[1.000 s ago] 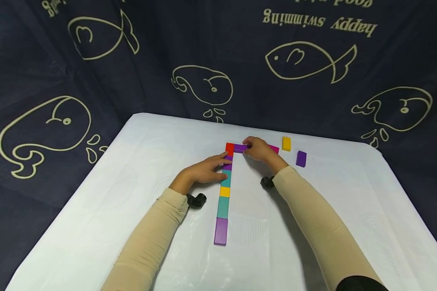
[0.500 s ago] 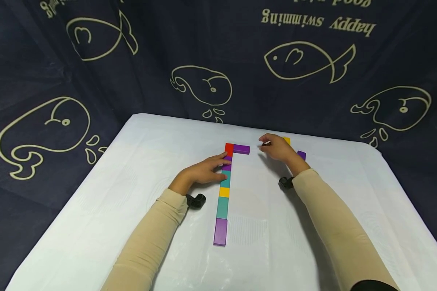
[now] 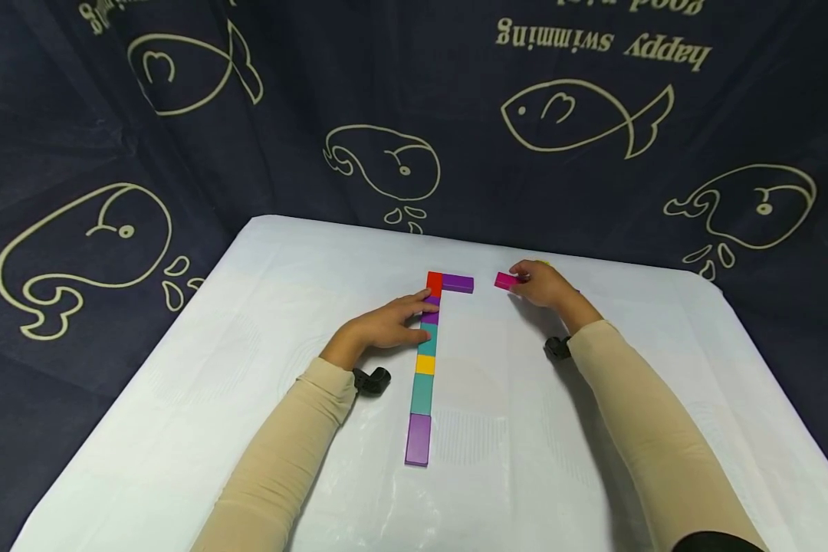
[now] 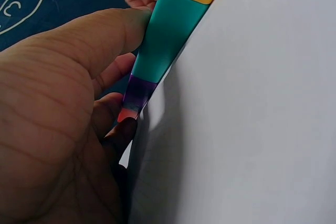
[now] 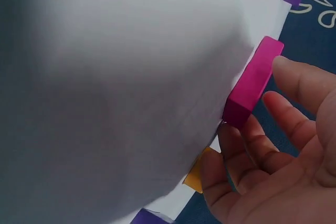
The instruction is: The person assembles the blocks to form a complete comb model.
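A row of coloured blocks runs up the white table: a light purple block (image 3: 418,439), teal block (image 3: 422,394), yellow block (image 3: 425,365), another teal block (image 3: 427,343), a purple block (image 3: 428,316) and a red block (image 3: 434,284) at the far end. From the red one, a purple block (image 3: 458,284) extends right. My left hand (image 3: 385,323) rests along the row's left side; its thumb touches the upper teal block (image 4: 170,32), its fingertips the purple and red ones. My right hand (image 3: 543,285) pinches a pink block (image 3: 506,280), apart from the purple block's right end.
Behind my right hand, a yellow block (image 5: 195,174) and another purple block (image 5: 148,217) lie on the white table (image 3: 200,337), mostly hidden in the head view. A dark cloth (image 3: 386,69) with fish drawings hangs beyond the table's far edge.
My right hand has moved right from the purple block to the pink block's right end. The yellow and purple blocks at right are now mostly covered by it. My left hand stays put.
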Demonstrator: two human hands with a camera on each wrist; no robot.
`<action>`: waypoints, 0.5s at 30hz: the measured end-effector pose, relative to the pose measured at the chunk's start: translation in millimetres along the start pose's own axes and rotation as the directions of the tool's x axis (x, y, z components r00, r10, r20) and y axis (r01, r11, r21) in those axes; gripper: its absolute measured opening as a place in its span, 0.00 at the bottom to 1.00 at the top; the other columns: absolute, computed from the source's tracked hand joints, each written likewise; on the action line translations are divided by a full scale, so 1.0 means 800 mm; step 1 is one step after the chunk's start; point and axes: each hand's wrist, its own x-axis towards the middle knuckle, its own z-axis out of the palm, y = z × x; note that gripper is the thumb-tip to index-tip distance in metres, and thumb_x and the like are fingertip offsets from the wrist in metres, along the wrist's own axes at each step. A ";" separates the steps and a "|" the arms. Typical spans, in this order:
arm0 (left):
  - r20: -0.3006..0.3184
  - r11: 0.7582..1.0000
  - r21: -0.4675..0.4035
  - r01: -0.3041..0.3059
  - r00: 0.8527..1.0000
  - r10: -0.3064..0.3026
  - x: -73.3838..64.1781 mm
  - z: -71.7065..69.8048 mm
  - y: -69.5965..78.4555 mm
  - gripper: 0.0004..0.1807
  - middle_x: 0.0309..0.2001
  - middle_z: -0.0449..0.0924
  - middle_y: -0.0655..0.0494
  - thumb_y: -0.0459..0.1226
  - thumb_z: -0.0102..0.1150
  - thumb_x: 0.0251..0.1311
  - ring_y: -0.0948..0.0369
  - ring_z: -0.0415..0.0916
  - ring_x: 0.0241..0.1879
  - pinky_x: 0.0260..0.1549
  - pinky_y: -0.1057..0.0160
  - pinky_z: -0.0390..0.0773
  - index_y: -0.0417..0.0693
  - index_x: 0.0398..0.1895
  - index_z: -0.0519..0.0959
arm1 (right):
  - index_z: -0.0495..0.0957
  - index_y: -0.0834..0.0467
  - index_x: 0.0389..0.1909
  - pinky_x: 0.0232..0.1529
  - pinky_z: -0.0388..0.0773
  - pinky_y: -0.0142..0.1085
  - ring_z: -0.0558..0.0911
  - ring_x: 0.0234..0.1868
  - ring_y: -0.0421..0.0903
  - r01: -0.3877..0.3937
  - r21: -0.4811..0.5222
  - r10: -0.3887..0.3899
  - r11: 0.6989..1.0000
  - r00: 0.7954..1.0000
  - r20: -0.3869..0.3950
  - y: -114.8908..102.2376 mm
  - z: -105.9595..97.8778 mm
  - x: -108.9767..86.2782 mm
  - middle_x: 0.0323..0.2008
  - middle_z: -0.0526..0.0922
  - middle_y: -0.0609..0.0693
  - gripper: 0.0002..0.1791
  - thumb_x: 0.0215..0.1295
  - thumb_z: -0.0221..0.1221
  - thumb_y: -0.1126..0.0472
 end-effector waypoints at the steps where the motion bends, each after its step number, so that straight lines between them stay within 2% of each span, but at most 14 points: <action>1: 0.000 1.000 0.002 0.000 1.000 0.000 0.000 0.000 0.000 0.33 0.80 0.40 0.59 0.48 0.60 0.66 0.55 0.38 0.78 0.73 0.49 0.46 0.58 0.74 0.66 | 0.69 0.65 0.65 0.62 0.67 0.55 0.71 0.57 0.59 0.002 -0.012 -0.002 1.000 1.000 0.006 0.001 0.000 0.000 0.61 0.72 0.66 0.24 0.70 0.56 0.63; 5: 0.000 1.000 0.001 -0.003 1.000 0.003 0.000 -0.001 0.001 0.33 0.80 0.41 0.58 0.48 0.60 0.67 0.54 0.38 0.78 0.73 0.49 0.45 0.57 0.74 0.66 | 0.69 0.66 0.64 0.61 0.68 0.55 0.72 0.54 0.59 -0.001 -0.025 0.002 1.000 1.000 0.019 0.005 0.001 0.000 0.58 0.74 0.66 0.23 0.70 0.57 0.64; 15: 0.002 1.000 -0.002 -0.013 1.000 0.013 -0.002 -0.002 0.004 0.33 0.80 0.40 0.57 0.47 0.60 0.66 0.53 0.38 0.78 0.73 0.48 0.45 0.56 0.74 0.66 | 0.73 0.65 0.57 0.59 0.68 0.54 0.72 0.51 0.59 0.009 -0.034 -0.010 0.999 1.000 -0.011 0.007 0.007 0.006 0.54 0.76 0.64 0.17 0.69 0.56 0.65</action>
